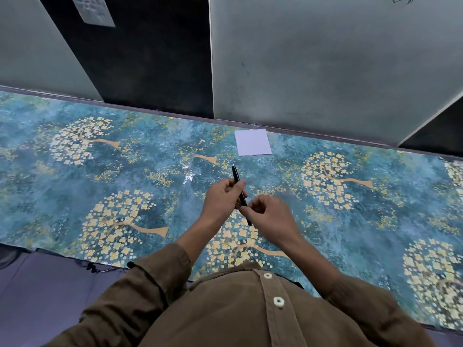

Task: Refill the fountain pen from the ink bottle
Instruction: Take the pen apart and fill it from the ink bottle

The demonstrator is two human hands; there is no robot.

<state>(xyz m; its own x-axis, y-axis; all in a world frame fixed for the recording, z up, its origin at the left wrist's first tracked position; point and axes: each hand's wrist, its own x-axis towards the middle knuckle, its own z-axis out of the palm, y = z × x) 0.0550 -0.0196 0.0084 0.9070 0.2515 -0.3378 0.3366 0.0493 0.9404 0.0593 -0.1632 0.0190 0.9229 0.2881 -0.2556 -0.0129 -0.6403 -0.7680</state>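
A slim black fountain pen [235, 174] is held above the middle of the table, tilted, its far end pointing away from me. My left hand [223, 200] is closed around the pen's upper half. My right hand [269, 216] pinches the lower half, and the pen's near tip pokes out under its fingers. The two hands almost touch. No ink bottle shows in this view.
The table [100, 171] wears a blue-green cloth with yellow flower trees. A white square of paper [253, 142] lies at the back, just beyond the pen. Grey and black panels [325, 58] rise behind the table. My brown shirt fills the bottom.
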